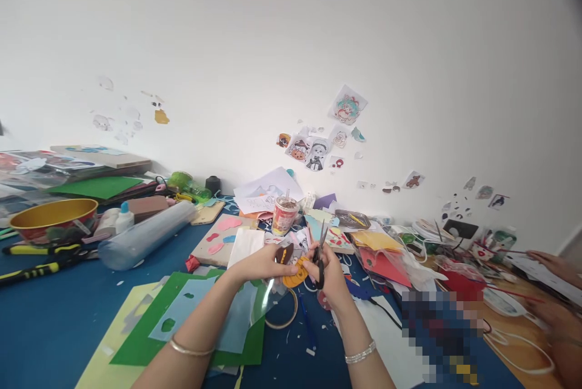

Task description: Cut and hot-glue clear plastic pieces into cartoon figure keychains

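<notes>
My left hand (264, 265) is closed on a small orange and brown cutout (295, 274), pinched between thumb and fingers. The fingertips of my right hand (331, 277) meet the orange part from the other side. Scissors (321, 265) with dark handles are held in that same right hand, their blades pointing up and away from the cutout. Below the hands lies a ring-shaped roll (295, 310), partly behind a clear plastic sheet (268, 299). Under my left forearm are a light blue sheet (182, 310) and a green sheet (136, 346) with shapes cut out of them.
A drink cup (285, 216) stands beyond my hands. At left are a gold bowl (54, 216), a clear plastic roll (148, 234), a glue bottle (124, 219) and yellow-black pliers (40, 265). Another person's hand (552, 265) is at far right, near a red container (461, 286).
</notes>
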`<state>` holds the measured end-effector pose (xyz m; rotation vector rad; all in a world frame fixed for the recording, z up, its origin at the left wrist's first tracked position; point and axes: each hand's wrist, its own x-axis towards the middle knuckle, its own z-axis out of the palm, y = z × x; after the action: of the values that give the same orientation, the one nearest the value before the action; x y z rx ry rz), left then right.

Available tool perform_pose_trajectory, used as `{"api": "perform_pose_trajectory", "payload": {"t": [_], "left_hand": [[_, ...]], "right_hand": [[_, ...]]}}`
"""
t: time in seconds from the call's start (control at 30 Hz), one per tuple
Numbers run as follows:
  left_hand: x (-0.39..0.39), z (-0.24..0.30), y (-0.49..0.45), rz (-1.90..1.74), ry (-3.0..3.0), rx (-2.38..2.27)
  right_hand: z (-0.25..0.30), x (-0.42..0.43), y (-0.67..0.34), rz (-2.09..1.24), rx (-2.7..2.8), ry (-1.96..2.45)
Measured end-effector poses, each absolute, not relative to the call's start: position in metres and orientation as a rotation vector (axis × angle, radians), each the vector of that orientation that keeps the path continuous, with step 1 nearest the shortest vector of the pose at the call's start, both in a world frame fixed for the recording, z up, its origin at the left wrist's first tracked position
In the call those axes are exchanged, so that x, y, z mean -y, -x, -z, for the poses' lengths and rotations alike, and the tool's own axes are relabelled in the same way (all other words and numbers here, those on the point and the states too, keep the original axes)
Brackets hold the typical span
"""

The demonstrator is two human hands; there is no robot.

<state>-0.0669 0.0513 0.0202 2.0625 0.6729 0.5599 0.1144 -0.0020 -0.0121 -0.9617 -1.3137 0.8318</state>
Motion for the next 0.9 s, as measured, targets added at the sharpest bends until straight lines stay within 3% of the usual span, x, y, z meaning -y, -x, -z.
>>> {"api": "perform_pose_trajectory", "payload": {"t": [0.9], "left_hand": [[-0.058,-0.022,0.068,-0.883,-1.914,-0.617]], "right_hand": [[0.019,-0.003,-0.127,-0.925,1.067,0.838]]}}
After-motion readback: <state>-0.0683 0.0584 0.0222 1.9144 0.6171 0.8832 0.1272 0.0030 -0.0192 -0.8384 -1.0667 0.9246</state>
